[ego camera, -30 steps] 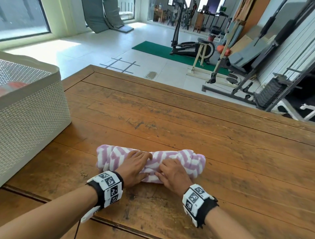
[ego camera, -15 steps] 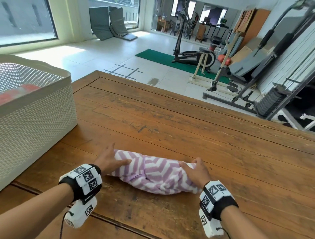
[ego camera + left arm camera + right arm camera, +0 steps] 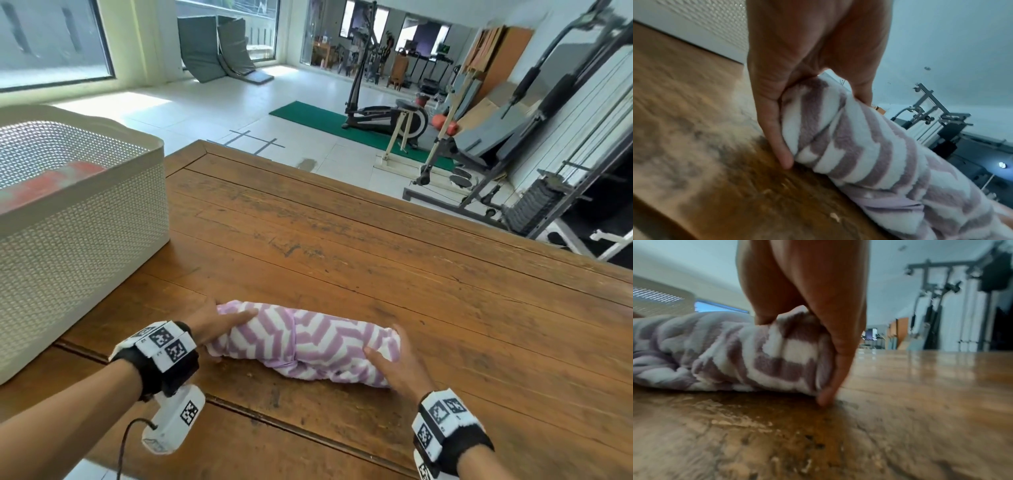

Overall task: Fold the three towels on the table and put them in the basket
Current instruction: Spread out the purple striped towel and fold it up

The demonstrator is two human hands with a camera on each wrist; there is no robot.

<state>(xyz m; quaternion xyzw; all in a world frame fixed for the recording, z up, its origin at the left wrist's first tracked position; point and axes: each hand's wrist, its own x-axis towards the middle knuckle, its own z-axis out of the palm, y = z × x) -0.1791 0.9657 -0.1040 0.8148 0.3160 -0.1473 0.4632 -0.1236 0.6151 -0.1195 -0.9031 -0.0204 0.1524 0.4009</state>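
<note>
On a worn wooden table (image 3: 376, 246), a white perforated basket (image 3: 85, 246) stands at the left, something red already lying inside it. A purple-and-white zigzag towel (image 3: 305, 342), bundled into a roll, lies near the front edge, a stretch of bare wood between it and the basket. The left hand (image 3: 219, 323) clamps one end and the right hand (image 3: 390, 363) the other, thumbs on top, seemingly to keep the roll together for a lift. Gym machines (image 3: 387, 113) crowd the floor beyond.

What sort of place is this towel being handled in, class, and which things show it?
Most likely a home or small gym: an elliptical trainer on a green mat, a cable weight machine and folded grey mats.
</note>
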